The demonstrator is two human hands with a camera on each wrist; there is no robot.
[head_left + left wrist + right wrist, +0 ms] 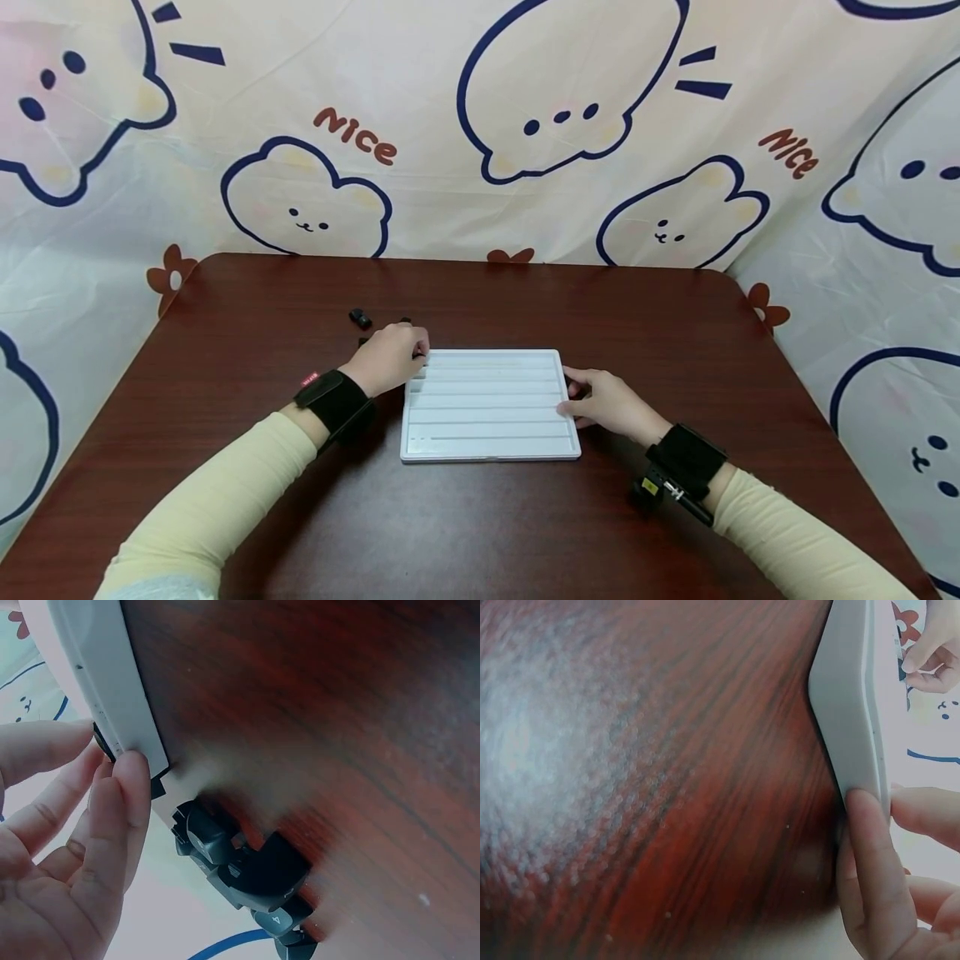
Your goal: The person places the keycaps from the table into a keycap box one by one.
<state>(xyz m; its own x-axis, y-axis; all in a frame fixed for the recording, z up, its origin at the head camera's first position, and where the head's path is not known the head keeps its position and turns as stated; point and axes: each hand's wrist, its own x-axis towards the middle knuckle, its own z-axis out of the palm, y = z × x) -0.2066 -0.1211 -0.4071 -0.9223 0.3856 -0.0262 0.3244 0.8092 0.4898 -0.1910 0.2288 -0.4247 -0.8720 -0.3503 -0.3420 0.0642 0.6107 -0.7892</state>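
White ridged tray (487, 419) near the centre of the brown table (487, 533). Toward ten o'clock of it, a cluster of black keycaps (262, 874), plain from the left wrist, mostly hidden behind the left hand (392, 354) in the head view. On that left hand, fingertips drawn together, pinching a small black piece (103, 742) at the tray's rim. Right hand (609, 402) at three o'clock, gripping the edge between thumb and fingers. Legible: "4" on one keycap; brown "Nice" twice on the backdrop (427, 200), at eleven and two o'clock.
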